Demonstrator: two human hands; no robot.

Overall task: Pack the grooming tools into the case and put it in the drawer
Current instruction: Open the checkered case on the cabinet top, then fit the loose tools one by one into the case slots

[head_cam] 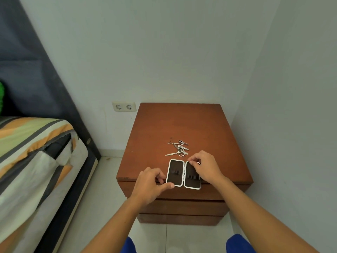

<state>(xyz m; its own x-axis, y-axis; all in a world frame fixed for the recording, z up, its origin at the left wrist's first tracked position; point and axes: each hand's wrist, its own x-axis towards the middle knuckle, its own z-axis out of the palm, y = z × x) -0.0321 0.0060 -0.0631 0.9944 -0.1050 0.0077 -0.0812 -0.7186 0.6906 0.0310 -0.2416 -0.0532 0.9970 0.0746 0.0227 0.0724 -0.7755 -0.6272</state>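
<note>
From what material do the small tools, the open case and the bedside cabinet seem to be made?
Small silvery grooming tools: probably polished metal, since they are thin and glint brightly.
Open white-rimmed case: dark matte lining, perhaps fabric or faux leather; the pale rim could be plastic or metal.
Reddish-brown bedside cabinet: looks like wood or wood veneer, with a dull, even finish.

Open case (183, 174) on nightstand (182, 123), hands (152, 181) gripping it, tools (178, 147) beyond

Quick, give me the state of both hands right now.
Left hand: grips the near-left edge of the open case.
Right hand: fingers curled, pinching the case's far-right edge.
</note>
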